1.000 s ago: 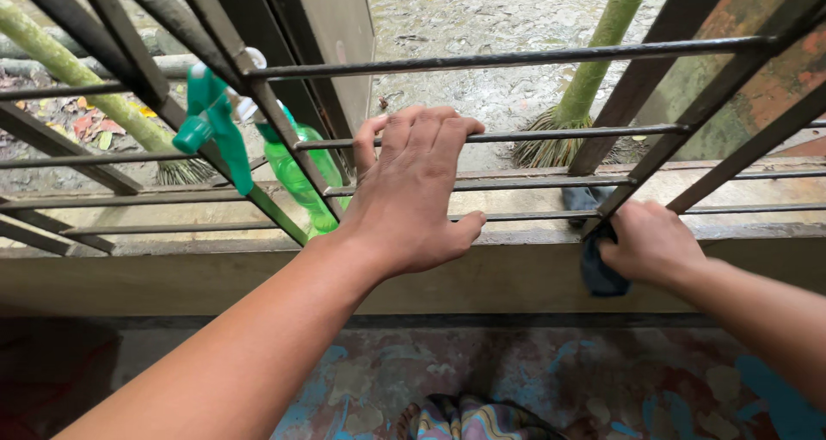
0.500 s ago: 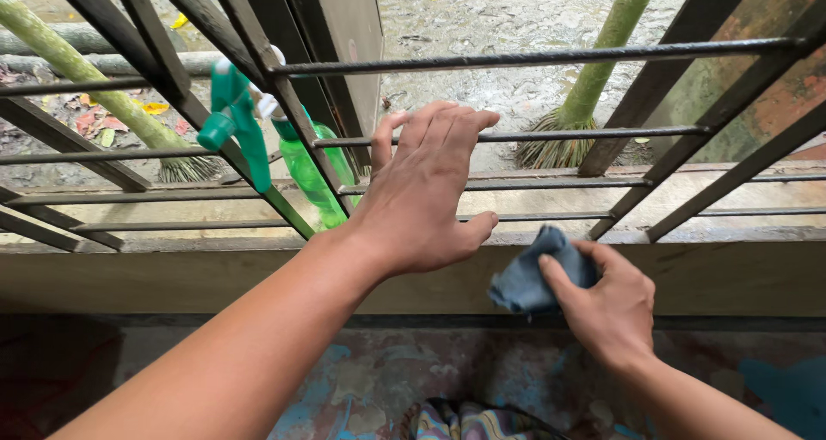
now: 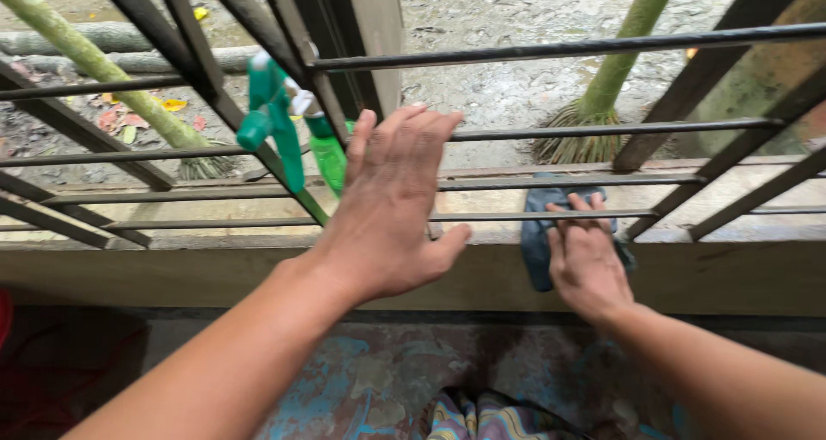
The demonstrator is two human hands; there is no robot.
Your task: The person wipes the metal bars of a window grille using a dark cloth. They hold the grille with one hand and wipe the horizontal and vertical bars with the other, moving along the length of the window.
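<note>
— Cloth [image 3: 540, 233] first: where does it sit?

— Right of centre in the frame, pressed flat against the top edge of the concrete sill [image 3: 172, 268], just under the lowest bar of the window grille [image 3: 551, 51]. It is a dark blue rag, partly tucked beneath the right hand [image 3: 587, 264].

— And that hand, how is it holding?

— Not clenched. The fingers lie stretched out on top of the cloth, palm down, so the rag is pinned by pressure rather than pinched (a flat hand spreads the cloth over more of the sill, I'd judge).

— What about the left hand [image 3: 391, 212]?

— Open, fingers together and pointing up, in the middle of the frame in front of the bars. I cannot tell whether the fingertips touch a bar or hover just before it; it grips nothing.

— That green thing, upper left of centre?

— A green spray bottle [image 3: 292, 130], hung by its trigger head on a slanted bar of the grille, body dangling. Hooked there it stays near the left hand and off the sill.

— Anything beyond the bars?

— Bare ground, a green stem [image 3: 624, 57] at upper right with roots at its foot, another stem crossing the upper left.
</note>
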